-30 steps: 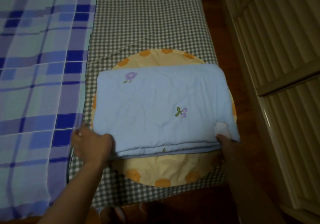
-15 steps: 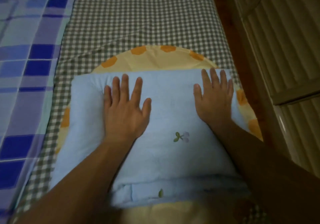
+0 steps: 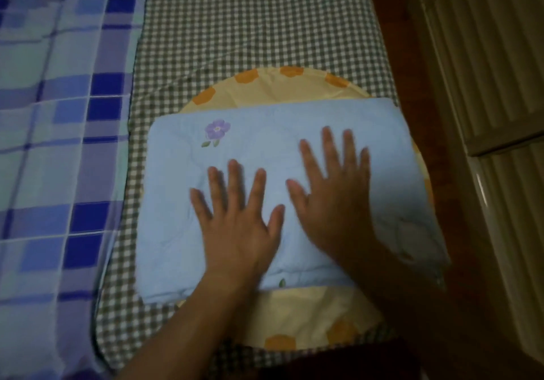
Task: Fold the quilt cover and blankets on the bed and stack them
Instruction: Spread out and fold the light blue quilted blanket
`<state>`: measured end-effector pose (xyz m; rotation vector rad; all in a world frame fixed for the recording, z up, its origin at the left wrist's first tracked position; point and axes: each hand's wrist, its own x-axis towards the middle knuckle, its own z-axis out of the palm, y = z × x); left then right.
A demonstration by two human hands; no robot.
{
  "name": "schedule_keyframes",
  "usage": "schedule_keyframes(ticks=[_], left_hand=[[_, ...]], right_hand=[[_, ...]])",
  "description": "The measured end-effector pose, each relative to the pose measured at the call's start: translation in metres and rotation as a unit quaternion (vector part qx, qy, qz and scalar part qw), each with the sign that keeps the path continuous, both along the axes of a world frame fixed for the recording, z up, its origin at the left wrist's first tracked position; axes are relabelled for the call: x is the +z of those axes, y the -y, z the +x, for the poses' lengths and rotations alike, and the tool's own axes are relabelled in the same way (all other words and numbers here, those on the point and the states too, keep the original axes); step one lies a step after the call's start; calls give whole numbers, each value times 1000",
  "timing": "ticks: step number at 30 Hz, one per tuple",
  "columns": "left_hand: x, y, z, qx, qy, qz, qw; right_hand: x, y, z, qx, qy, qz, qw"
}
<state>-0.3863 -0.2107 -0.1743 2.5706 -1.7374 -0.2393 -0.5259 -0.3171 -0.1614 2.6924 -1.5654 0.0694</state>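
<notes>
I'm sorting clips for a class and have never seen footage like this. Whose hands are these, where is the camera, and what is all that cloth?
There is no machine here. A person wears a camera on the head, looking forward and down, so you see their own two arms reaching in from the bottom. The left hand and right hand both lie flat, fingers spread, on a folded light blue blanket with a purple flower on it. Nothing is gripped; the hands only press on it. The blanket sits on a round yellow cloth with orange spots, which lies on a grey checked sheet. To the left is a blue plaid cover. On the right is a brown floor and slatted doors.
</notes>
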Motion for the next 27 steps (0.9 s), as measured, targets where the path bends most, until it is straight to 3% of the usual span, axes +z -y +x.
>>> schedule_keyframes(ticks=[3, 6, 10, 13, 17, 20, 23, 27], left_hand=[[-33, -14, 7, -28, 23, 48, 998], [-56, -39, 58, -51, 53, 22, 997], [-62, -48, 66, -60, 33, -26, 997], [-56, -63, 70, -55, 9, -8, 998], [-23, -88, 82, 0, -26, 117, 993], [18, -100, 85, 46, -106, 221, 968], [66, -122, 97, 80, -143, 291, 943], [129, -161, 130, 95, -165, 230, 954]], right_hand=[[-42, -24, -35, -7, -34, 23, 999], [-77, -10, -88, -54, -39, 25, 997], [-85, -5, -95, -30, 27, 18, 999], [-77, -5, -108, -30, 36, 37, 998], [-44, -19, -125, -159, -42, 108, 980], [8, -32, -118, -248, -90, 181, 947], [67, -50, -74, -236, -115, 203, 943], [139, -98, 26, -149, -73, 265, 950]])
